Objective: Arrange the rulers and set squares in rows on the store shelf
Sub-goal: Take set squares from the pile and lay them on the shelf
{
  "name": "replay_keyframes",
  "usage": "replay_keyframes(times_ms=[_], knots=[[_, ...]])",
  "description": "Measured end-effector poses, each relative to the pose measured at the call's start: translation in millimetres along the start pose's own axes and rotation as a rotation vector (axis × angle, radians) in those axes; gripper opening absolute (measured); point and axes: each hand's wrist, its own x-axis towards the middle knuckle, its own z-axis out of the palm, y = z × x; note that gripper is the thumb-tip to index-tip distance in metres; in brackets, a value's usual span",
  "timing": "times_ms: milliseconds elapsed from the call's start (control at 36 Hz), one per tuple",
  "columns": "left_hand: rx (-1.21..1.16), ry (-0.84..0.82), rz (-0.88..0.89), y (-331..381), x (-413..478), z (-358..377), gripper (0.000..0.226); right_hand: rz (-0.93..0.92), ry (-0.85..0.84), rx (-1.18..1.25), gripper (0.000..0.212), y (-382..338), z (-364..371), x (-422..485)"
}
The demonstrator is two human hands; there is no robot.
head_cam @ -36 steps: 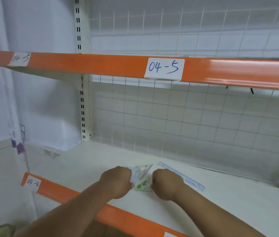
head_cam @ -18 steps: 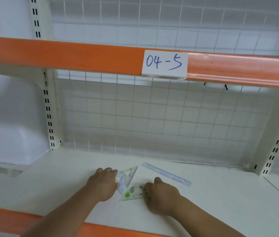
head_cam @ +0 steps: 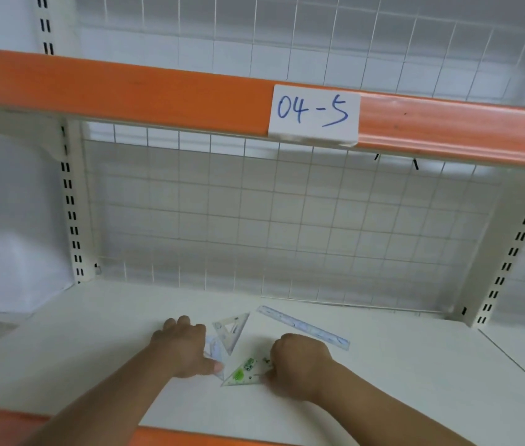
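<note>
On the white shelf board [head_cam: 415, 375] lie several clear plastic pieces. A straight ruler [head_cam: 303, 326] lies slanted behind my right hand. A clear set square [head_cam: 232, 328] lies between my hands, further back. A set square with green print [head_cam: 243, 371] lies in front, and my right hand [head_cam: 299, 365] pinches its right corner with curled fingers. My left hand [head_cam: 184, 347] rests over a pale bluish piece [head_cam: 214, 349], thumb on its lower tip; most of that piece is hidden.
A wire grid back panel [head_cam: 254, 220] closes the shelf behind. The orange edge of the upper shelf [head_cam: 126, 88] carries a label reading 04-5. Slotted uprights [head_cam: 71, 204] stand at both sides. The orange front lip [head_cam: 164, 437] runs along the bottom.
The view has swung right and closer to the shelf. My hands have drawn slightly apart; the green-printed set square now lies flat between them, further from the left hand.
</note>
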Motion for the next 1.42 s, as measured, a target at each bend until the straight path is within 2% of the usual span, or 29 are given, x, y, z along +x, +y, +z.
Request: replay_keyframes(times_ms=[139, 194, 278, 361, 417, 528, 583, 667, 750, 833, 889, 917, 1028, 1167, 1278, 1361, 1417], knots=[[-0.097, -0.033, -0.076, -7, -1, 0, 0.091, 0.0, -0.007, -0.003, 0.027, -1, -1, 0], [-0.132, -0.016, -0.103, -8, -1, -3, 0.09, -0.005, 0.003, -0.013, 0.028, 0, -1, 1], [-0.13, 0.11, -0.092, -12, -2, -8, 0.065, -0.019, 0.007, -0.022, 0.037, 1, 0, 3], [-0.082, 0.276, -0.102, -13, -3, -15, 0.029, -0.021, -0.003, -0.034, 0.034, 1, 0, 4], [-0.066, 0.35, -0.115, -11, -5, -19, 0.015, -0.023, -0.001, -0.037, 0.034, 1, 0, 4], [0.094, 0.423, -0.081, 0, -12, -23, 0.023, -0.033, -0.001, -0.04, 0.038, 1, 0, 3], [0.142, 0.38, -0.036, 5, -13, -17, 0.025, -0.034, -0.006, -0.041, 0.039, 2, 0, 3], [0.055, 0.252, 0.031, 12, -14, -9, 0.012, -0.041, -0.004, -0.046, 0.039, 1, 0, 2], [-0.05, 0.108, 0.014, 14, -10, -7, 0.031, -0.042, -0.007, -0.055, 0.04, 0, 0, 1], [-0.009, 0.063, 0.024, 8, -9, -11, 0.023, -0.036, -0.011, -0.057, 0.039, 0, -1, -1], [0.058, -0.032, 0.042, 0, -13, -16, 0.053, -0.038, -0.017, -0.044, 0.039, 2, 0, -1], [0.092, -0.097, 0.046, -4, -16, -18, 0.06, -0.037, -0.029, -0.031, 0.04, 3, 1, -1], [0.088, -0.211, 0.076, -16, -26, -24, 0.061, -0.032, -0.069, 0.018, 0.044, 7, 3, -3], [0.053, -0.121, 0.067, -20, -29, -16, 0.071, -0.004, -0.04, 0.013, 0.043, 8, 8, -2], [0.105, -0.024, 0.048, -9, -32, -5, 0.064, 0.003, -0.005, 0.027, 0.032, 6, 7, -2], [0.15, 0.041, 0.049, 1, -35, -2, 0.066, 0.029, -0.003, 0.075, 0.034, 8, 6, -1], [0.137, 0.091, 0.031, 2, -36, -4, 0.067, 0.023, -0.017, 0.112, 0.028, 10, 4, -1]])
